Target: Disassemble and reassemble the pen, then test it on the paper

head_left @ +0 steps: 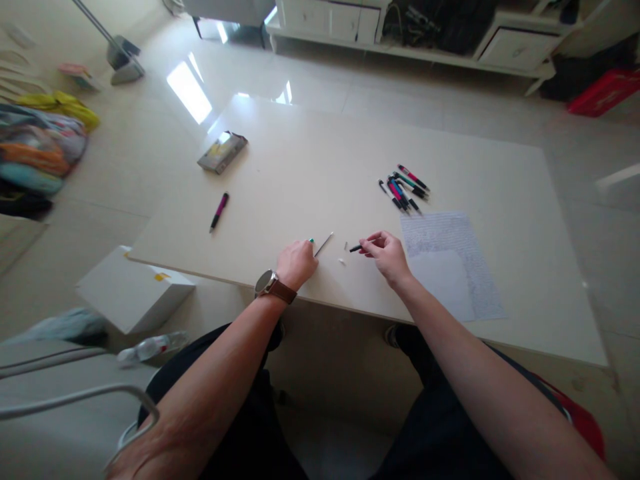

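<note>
My left hand [297, 262], with a watch on its wrist, is closed near the table's front edge. A green tip [311, 240] of a pen part pokes out above its fingers; the remainder is hidden in the hand. A thin pen refill [325, 243] slants away from its fingertips; whether they grip it, I cannot tell. To the right, my right hand [384, 255] pinches a short black pen part [355, 249] pointing left. Between the hands lie a tiny spring-like piece [345, 245] and a small white piece [342, 261].
Several pens [403, 189] lie in a cluster beyond my right hand, above written paper sheets [450, 267]. A purple-black pen [219, 212] and a grey box [223, 152] are on the left of the white table [310, 153]. A white carton [133, 283] stands below.
</note>
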`<state>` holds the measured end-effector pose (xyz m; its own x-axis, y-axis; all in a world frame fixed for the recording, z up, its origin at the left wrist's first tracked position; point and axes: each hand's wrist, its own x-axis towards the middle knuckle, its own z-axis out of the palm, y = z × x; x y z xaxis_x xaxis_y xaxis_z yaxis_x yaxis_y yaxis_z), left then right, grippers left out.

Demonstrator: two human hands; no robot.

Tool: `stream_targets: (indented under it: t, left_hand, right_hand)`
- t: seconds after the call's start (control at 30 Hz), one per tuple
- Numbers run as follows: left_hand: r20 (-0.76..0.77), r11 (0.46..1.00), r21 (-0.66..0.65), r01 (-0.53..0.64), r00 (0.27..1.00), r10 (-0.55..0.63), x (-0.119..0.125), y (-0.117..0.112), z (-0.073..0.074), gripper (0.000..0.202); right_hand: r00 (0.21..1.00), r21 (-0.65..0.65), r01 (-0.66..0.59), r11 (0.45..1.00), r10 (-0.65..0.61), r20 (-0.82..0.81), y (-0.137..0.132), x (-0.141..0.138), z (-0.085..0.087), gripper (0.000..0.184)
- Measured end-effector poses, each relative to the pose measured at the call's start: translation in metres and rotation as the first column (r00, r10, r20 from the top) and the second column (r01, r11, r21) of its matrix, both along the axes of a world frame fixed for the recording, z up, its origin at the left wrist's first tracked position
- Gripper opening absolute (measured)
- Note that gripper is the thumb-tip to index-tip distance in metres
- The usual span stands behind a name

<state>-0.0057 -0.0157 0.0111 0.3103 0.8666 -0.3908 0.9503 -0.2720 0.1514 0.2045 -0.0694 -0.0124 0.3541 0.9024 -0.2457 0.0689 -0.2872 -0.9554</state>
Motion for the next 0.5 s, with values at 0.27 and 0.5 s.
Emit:
stream_targets:
  t: [0.27,0.5]
  left_hand:
    - [0.026,1.000,0.000,0.023,0.999,-0.023,-0.0006,0.0001,0.0009,0.023]
    - [0.322,0.983,0.091,0.158,0.929,-0.179,0.0048,-0.0008,0.0049,0.024]
  right_hand:
    - [0.999,-0.022,-0.046,0.999,0.047,0.024,-0.0011,-0.0002,0.0006,0.048]
    - [0.991,-0.016,-0.132,0.991,0.132,-0.012,-0.0020,-0.0041,0.0063,0.033]
